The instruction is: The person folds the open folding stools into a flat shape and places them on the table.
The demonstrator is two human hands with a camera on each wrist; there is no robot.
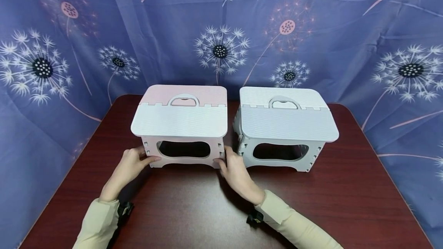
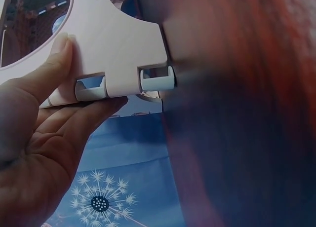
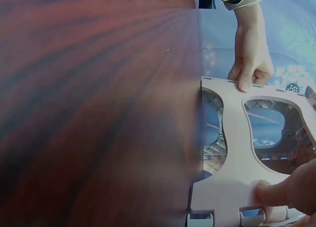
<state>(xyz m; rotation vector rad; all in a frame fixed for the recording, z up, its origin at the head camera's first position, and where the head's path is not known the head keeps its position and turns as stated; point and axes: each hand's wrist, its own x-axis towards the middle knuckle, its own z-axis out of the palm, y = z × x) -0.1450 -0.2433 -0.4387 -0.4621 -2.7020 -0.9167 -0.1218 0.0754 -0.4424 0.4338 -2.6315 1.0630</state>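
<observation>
A pink-and-white folding step stool stands unfolded on the table, its top flat and its front panel facing me. My left hand grips the left edge of that panel near the foot, thumb on the front face and fingers round the side. At the opposite edge my right hand holds the panel the same way, thumb in front. In the left wrist view, the panel's hinge lugs show beside the left fingertips. In the right wrist view, the right thumb presses the panel below its oval opening.
A second folding step stool, white and grey, stands unfolded just right of the first, with a narrow gap between them. Both stand toward the back of the dark red-brown wooden table. Behind hangs a blue dandelion-print cloth.
</observation>
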